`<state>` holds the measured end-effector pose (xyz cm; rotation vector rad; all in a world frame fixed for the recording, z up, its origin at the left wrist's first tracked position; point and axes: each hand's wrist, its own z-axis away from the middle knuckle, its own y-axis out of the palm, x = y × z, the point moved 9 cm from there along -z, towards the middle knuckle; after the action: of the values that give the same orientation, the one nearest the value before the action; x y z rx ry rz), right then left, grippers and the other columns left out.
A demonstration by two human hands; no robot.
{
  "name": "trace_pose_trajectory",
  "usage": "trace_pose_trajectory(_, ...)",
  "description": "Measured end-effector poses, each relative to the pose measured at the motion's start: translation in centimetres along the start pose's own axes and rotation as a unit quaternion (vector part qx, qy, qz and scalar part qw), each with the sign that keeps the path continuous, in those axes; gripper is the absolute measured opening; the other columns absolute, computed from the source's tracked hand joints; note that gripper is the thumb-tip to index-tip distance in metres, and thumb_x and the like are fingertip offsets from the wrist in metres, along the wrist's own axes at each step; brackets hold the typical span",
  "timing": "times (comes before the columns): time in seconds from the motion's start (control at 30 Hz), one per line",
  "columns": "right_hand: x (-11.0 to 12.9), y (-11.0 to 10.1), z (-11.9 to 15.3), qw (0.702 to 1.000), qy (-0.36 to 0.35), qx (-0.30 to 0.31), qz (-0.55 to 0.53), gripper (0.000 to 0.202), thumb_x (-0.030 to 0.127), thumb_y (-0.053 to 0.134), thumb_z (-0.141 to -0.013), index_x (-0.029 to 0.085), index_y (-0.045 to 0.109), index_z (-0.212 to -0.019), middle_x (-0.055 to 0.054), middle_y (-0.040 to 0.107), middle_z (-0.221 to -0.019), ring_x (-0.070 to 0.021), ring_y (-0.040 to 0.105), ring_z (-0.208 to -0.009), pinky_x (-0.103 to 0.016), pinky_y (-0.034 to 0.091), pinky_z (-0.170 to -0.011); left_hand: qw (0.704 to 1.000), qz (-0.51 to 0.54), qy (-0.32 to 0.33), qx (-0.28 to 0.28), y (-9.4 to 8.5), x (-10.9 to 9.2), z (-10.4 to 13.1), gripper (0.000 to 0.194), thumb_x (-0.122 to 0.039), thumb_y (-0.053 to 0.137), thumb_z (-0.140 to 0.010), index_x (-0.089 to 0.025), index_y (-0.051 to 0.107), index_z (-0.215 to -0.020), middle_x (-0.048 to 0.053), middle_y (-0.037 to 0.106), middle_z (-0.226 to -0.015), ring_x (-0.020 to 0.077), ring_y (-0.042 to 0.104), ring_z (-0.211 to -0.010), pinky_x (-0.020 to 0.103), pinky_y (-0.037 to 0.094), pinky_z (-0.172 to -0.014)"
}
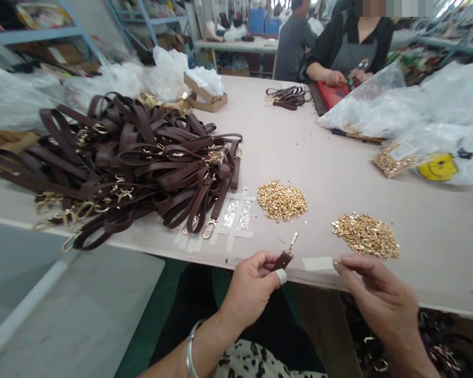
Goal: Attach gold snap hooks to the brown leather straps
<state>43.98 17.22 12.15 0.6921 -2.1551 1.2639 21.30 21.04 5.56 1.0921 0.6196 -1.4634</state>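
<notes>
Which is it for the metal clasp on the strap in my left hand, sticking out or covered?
Sticking out: the gold-coloured clasp projects past the end of the dark brown strap, beyond your left hand.

My bare left forearm [211,336] slants up from the lower left, and my left hand [247,291] grips firmly between thumb and curled fingers. Well apart, my right hand [382,294] points inward, thumb and forefinger tips pinched together.
</notes>
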Motion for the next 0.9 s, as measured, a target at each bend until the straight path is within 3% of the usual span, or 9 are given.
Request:
trace_pose_trajectory(0.13,5.8,5.0,0.5,0.989,-0.058,0.059,-0.125,0.013,0.015,0.065,-0.088,0.025,0.065,-0.096,0.003,0.072,-0.091,-0.0095,0.068,-0.083,-0.016,0.053,-0.078,1.000,-0.013,0.020,-0.009,-0.3,-0.5,0.2,0.020,-0.018,0.072,-0.074,-0.013,0.072,-0.094,0.002,0.074,-0.082,0.0116,0.063,-0.071,0.021,0.047,-0.068)
trace_pose_trajectory(0.27,7.8,7.7,0.3,0.985,-0.083,0.094,-0.122,0.017,0.011,0.062,-0.088,0.025,0.064,-0.096,0.005,0.071,-0.090,-0.0070,0.067,-0.083,-0.014,0.050,-0.078,0.999,-0.015,0.048,-0.004,-0.7,-1.4,0.8,0.022,-0.026,0.074,-0.078,-0.014,0.073,-0.097,0.006,0.076,-0.093,0.0168,0.067,-0.082,0.025,0.051,-0.075)
trace_pose_trajectory(0.5,8.1,8.2,0.6,0.987,-0.077,0.100,-0.097,0.015,0.014,0.065,-0.089,0.027,0.064,-0.097,0.005,0.071,-0.092,-0.0073,0.067,-0.083,-0.015,0.050,-0.078,0.985,-0.111,0.128,-0.035,-2.1,-2.5,1.7,0.022,-0.010,0.062,-0.083,-0.021,0.074,-0.098,0.002,0.074,-0.097,0.0166,0.067,-0.090,0.026,0.050,-0.082)
trace_pose_trajectory(0.67,6.4,8.9,1.3,0.984,0.022,0.090,-0.150,0.014,0.020,0.068,-0.089,0.027,0.065,-0.101,0.004,0.070,-0.093,-0.0092,0.067,-0.086,-0.017,0.051,-0.082,0.960,-0.195,0.195,-0.049,-2.5,-4.0,2.6,0.033,0.000,0.058,-0.081,-0.022,0.073,-0.100,0.000,0.071,-0.096,0.0155,0.065,-0.092,0.025,0.047,-0.085)
trace_pose_trajectory(0.8,4.5,10.3,2.2,0.952,0.125,0.088,-0.264,0.015,0.025,0.070,-0.088,0.025,0.061,-0.100,0.002,0.066,-0.089,-0.0105,0.064,-0.081,-0.019,0.053,-0.076,0.947,-0.227,0.224,-0.042,-2.4,-4.9,3.0,0.037,0.002,0.055,-0.081,-0.022,0.072,-0.102,0.000,0.069,-0.092,0.0146,0.064,-0.089,0.024,0.046,-0.081)
trace_pose_trajectory(0.9,4.0,10.9,2.7,0.934,0.154,0.074,-0.314,0.017,0.027,0.071,-0.087,0.023,0.060,-0.099,0.001,0.062,-0.084,-0.0112,0.061,-0.078,-0.020,0.054,-0.072,0.944,-0.235,0.231,-0.033,-2.5,-4.8,3.1,0.035,-0.003,0.055,-0.083,-0.025,0.072,-0.103,0.000,0.069,-0.091,0.0155,0.064,-0.088,0.025,0.047,-0.080)
